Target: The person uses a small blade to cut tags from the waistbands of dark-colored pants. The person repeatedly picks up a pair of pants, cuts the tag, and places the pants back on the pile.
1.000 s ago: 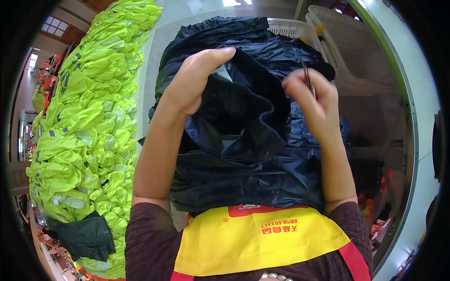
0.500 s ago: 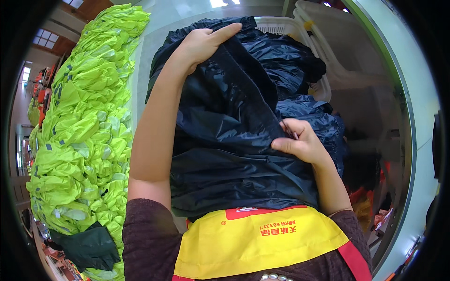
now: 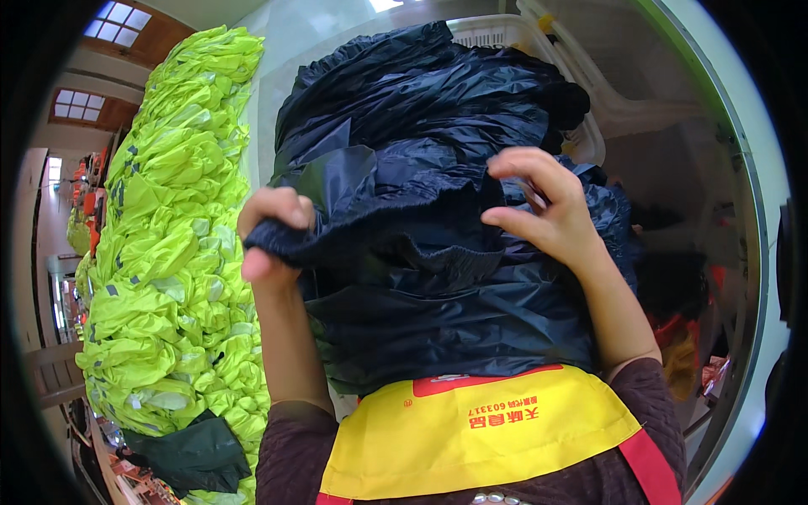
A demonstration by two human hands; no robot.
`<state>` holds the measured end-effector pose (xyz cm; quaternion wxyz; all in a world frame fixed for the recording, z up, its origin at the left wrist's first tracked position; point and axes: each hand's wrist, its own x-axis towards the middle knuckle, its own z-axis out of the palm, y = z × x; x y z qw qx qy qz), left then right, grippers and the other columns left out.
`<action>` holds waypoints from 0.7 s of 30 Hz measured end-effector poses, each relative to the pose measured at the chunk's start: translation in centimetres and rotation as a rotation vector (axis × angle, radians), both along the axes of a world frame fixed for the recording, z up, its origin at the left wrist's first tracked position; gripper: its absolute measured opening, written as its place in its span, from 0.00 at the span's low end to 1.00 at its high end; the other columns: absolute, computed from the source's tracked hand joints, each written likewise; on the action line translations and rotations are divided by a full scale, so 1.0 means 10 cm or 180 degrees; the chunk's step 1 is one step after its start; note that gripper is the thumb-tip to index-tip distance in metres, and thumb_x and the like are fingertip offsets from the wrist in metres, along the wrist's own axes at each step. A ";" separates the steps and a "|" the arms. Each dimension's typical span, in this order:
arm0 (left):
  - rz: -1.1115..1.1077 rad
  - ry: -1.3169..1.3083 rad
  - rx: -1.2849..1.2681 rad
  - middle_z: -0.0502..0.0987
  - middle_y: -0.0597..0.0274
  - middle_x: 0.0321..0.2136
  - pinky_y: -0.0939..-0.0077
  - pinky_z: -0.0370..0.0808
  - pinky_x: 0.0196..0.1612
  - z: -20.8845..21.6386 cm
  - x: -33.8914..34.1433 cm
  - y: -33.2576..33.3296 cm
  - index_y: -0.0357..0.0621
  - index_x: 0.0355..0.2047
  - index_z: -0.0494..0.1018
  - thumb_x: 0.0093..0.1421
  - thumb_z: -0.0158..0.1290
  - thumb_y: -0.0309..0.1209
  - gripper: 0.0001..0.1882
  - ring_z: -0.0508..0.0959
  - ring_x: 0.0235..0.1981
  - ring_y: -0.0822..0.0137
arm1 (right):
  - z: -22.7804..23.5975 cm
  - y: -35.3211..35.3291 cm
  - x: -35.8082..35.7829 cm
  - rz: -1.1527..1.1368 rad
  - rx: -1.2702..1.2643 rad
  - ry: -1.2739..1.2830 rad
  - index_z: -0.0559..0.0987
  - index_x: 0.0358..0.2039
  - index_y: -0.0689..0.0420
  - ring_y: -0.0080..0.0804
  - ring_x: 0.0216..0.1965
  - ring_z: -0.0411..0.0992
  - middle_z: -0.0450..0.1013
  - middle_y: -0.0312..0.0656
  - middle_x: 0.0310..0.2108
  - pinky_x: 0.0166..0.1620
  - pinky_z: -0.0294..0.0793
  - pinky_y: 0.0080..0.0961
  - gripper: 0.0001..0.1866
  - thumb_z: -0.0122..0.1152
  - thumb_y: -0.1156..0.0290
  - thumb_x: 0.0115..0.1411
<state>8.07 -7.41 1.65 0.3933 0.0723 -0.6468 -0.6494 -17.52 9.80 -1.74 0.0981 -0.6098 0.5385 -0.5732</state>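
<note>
Moved: Since half a second ago, the left hand has come down from the top of the dark heap to its left side. The right hand has risen a little and let its pinch open. The gathered band, which slanted upward, now runs crosswise.
Nearest edge: A yellow apron with red straps borders the near side of the dark fabric.
Dark garment: Navy and shiny, the dark garment lies before the person's chest, on similar fabric, its gathered band bunched between the hands.
Left hand: Closed firmly around the band's left end.
Right hand: Moderately wide, thumb and forefinger parted beside the band's right end; I cannot tell whether they touch it.
Left side: A long lime-yellow heap, with a dark green cloth on its near end.
Room: A narrow pale strip of bench separates the two heaps at the far end.
Far end: The dark heap leans against a white slotted crate.
Count: Two hands, one garment gripped, one apron, one green cloth; the heaped pieces overlap too much to count.
</note>
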 end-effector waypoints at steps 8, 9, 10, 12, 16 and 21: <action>-0.0379 -0.0610 -0.1977 0.64 0.69 0.11 0.77 0.54 0.16 0.29 0.31 0.51 0.42 0.22 0.76 0.31 0.68 0.55 0.29 0.63 0.12 0.71 | -0.58 -0.54 -0.16 -0.0945 0.0674 0.1174 0.73 0.32 0.61 0.37 0.29 0.73 0.73 0.42 0.29 0.34 0.71 0.26 0.12 0.61 0.81 0.44; -0.0305 -0.1106 -0.2391 0.64 0.69 0.12 0.75 0.56 0.15 0.36 0.30 0.62 0.44 0.22 0.76 0.30 0.68 0.53 0.27 0.64 0.12 0.68 | -0.61 -0.56 -0.22 -0.0895 0.0781 0.0611 0.73 0.32 0.61 0.30 0.28 0.71 0.72 0.39 0.27 0.33 0.70 0.22 0.10 0.61 0.79 0.47; -0.0433 -0.1498 -0.2588 0.66 0.69 0.13 0.75 0.58 0.16 0.38 0.32 0.68 0.44 0.22 0.76 0.30 0.68 0.52 0.27 0.66 0.13 0.67 | -0.64 -0.56 -0.25 -0.0850 0.0889 0.0043 0.73 0.31 0.61 0.23 0.27 0.69 0.71 0.37 0.26 0.33 0.68 0.19 0.09 0.61 0.78 0.49; -0.0795 -0.1951 -0.2451 0.69 0.67 0.15 0.74 0.62 0.19 0.32 0.35 0.75 0.44 0.24 0.76 0.30 0.68 0.52 0.27 0.68 0.16 0.64 | -0.53 -0.49 -0.20 -0.0536 0.1038 -0.0249 0.73 0.31 0.61 0.17 0.29 0.65 0.69 0.34 0.26 0.34 0.65 0.14 0.08 0.62 0.77 0.51; -0.1251 -0.2125 -0.1608 0.74 0.61 0.21 0.75 0.68 0.25 0.29 0.37 0.68 0.40 0.28 0.76 0.32 0.67 0.51 0.29 0.73 0.22 0.61 | -0.58 -0.38 -0.16 -0.0442 0.1089 -0.0362 0.73 0.31 0.62 0.19 0.30 0.66 0.69 0.35 0.26 0.36 0.65 0.15 0.07 0.58 0.80 0.49; -0.0681 -0.2487 -0.1824 0.77 0.55 0.29 0.74 0.71 0.31 0.65 0.19 0.44 0.36 0.35 0.76 0.42 0.66 0.40 0.24 0.76 0.28 0.61 | -0.59 -0.35 -0.16 -0.0542 0.1188 -0.0622 0.74 0.31 0.64 0.21 0.29 0.68 0.71 0.39 0.25 0.36 0.67 0.16 0.11 0.49 0.86 0.45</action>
